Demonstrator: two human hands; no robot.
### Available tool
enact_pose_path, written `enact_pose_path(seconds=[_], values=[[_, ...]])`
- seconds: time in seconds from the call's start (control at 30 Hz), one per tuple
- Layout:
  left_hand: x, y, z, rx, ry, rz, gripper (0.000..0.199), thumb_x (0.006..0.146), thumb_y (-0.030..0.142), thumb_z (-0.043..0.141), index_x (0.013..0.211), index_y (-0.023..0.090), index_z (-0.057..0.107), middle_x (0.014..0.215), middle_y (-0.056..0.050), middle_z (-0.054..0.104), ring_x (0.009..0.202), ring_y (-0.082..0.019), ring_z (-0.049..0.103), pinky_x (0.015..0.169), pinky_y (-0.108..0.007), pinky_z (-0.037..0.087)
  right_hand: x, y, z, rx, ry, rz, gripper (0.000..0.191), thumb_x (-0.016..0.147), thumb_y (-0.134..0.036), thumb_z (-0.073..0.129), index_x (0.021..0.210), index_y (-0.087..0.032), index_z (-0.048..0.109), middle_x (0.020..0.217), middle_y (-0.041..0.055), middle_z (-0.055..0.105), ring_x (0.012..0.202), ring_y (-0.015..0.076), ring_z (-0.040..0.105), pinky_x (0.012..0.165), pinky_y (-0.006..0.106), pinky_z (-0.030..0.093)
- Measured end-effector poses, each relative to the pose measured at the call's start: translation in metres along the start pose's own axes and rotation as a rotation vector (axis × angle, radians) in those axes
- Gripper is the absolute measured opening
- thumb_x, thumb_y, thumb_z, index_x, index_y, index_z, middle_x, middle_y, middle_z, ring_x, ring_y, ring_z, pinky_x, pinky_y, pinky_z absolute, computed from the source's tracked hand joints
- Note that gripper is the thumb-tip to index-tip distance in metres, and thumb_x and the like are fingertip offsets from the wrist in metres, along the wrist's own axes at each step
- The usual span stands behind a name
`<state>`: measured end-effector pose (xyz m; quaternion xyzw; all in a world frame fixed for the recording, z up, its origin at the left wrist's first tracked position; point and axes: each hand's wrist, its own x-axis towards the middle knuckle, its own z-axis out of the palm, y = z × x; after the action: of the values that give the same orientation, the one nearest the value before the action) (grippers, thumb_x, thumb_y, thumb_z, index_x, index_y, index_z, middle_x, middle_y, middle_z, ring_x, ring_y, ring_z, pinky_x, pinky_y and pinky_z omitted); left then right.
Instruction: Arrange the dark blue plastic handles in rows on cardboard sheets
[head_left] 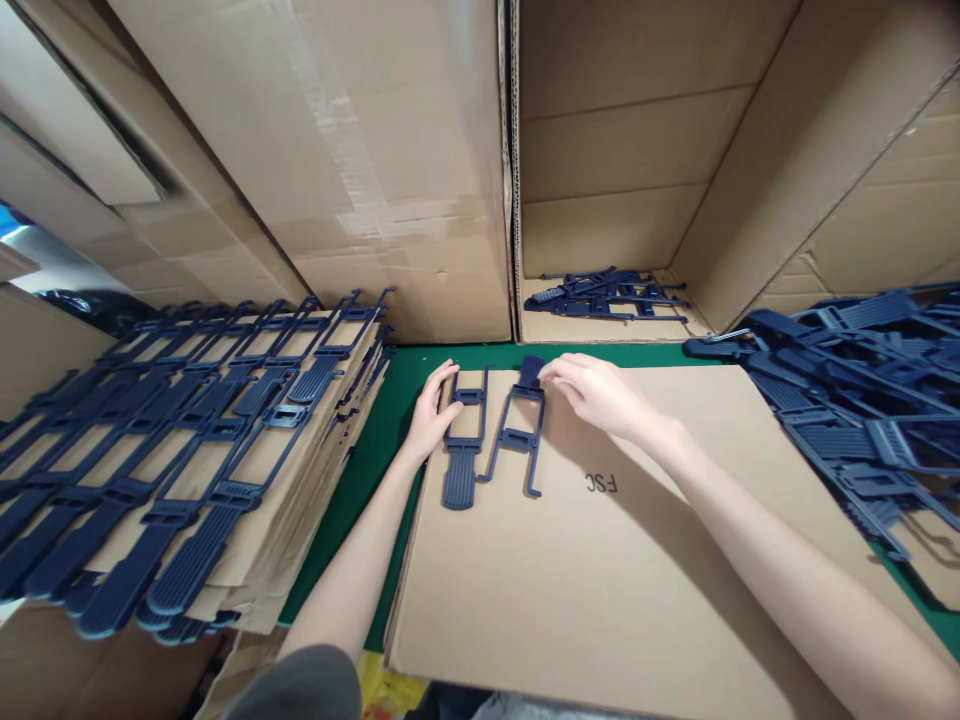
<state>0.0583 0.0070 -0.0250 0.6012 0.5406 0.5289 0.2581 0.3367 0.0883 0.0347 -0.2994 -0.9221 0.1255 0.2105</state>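
Note:
Two dark blue plastic frame pieces, each with a ribbed paddle end and two thin legs, lie side by side on a cardboard sheet (645, 560). The left piece (459, 475) has its paddle toward me; the right piece (519, 438) has its paddle away from me. My left hand (433, 415) rests along the outer edge of the left piece, its thumb at the side rail and its fingers apart from the thumb. With bent fingers, my right hand (596, 390) pinches at the paddle end of the right piece. Its fingertips are partly hidden.
On the left stands a stack of cardboard sheets (259, 540) layered with rows of similar blue pieces (202, 550). A loose heap of blue pieces (862, 420) lies at right. More pieces (607, 295) sit inside an open carton (630, 150). Green table surface (352, 520) shows between.

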Motion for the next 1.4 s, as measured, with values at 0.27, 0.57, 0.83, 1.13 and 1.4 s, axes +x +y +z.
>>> enact_pose_path(seconds=[0.27, 0.57, 0.83, 1.13, 1.4], values=[[0.0, 0.001, 0.0, -0.005, -0.001, -0.007, 0.052, 0.073, 0.021, 0.062, 0.125, 0.021, 0.052, 0.147, -0.012, 0.037, 0.139, -0.029, 0.031, 0.114, -0.047, 0.026, -0.004, -0.02, 0.013, -0.064, -0.178, -0.198, 0.051, 0.075, 0.003, 0.044, 0.115, -0.022, 0.064, 0.12, 0.0088, 0.06, 0.113, 0.0238, 0.052, 0.093, 0.039, 0.042], [-0.001, -0.001, 0.001, 0.013, 0.005, -0.003, 0.052, 0.073, 0.022, 0.061, 0.125, 0.022, 0.052, 0.148, -0.011, 0.036, 0.139, -0.028, 0.03, 0.114, -0.046, 0.025, -0.006, -0.012, -0.019, 0.017, -0.284, 0.005, 0.018, 0.085, -0.019, 0.054, 0.09, -0.02, 0.071, 0.09, 0.0073, 0.066, 0.086, 0.0212, 0.06, 0.071, 0.03, 0.045], [-0.002, 0.002, 0.002, 0.029, 0.016, -0.032, 0.052, 0.073, 0.023, 0.062, 0.124, 0.024, 0.053, 0.148, -0.011, 0.037, 0.139, -0.029, 0.03, 0.113, -0.048, 0.025, -0.005, -0.026, -0.008, -0.019, -0.381, -0.083, 0.014, 0.077, -0.011, 0.058, 0.075, -0.021, 0.067, 0.089, 0.0047, 0.067, 0.085, 0.0199, 0.06, 0.068, 0.028, 0.041], [-0.003, 0.0, 0.002, 0.066, 0.023, 0.027, 0.051, 0.074, 0.031, 0.065, 0.124, 0.021, 0.054, 0.145, -0.013, 0.04, 0.137, -0.03, 0.035, 0.111, -0.046, 0.029, -0.017, -0.076, -0.004, 0.837, -0.745, 0.152, 0.044, 0.078, -0.018, 0.056, 0.117, -0.022, 0.035, 0.062, -0.008, 0.057, 0.047, 0.0109, 0.054, 0.048, 0.022, 0.042], [-0.002, -0.003, 0.003, 0.142, 0.026, 0.032, 0.048, 0.08, 0.034, 0.062, 0.126, 0.024, 0.054, 0.149, -0.011, 0.035, 0.14, -0.029, 0.029, 0.113, -0.046, 0.027, -0.034, -0.094, 0.004, -0.006, -0.498, 0.136, 0.012, 0.083, -0.023, 0.057, 0.094, -0.017, 0.059, 0.072, 0.01, 0.065, 0.062, 0.021, 0.064, 0.053, 0.028, 0.04]])
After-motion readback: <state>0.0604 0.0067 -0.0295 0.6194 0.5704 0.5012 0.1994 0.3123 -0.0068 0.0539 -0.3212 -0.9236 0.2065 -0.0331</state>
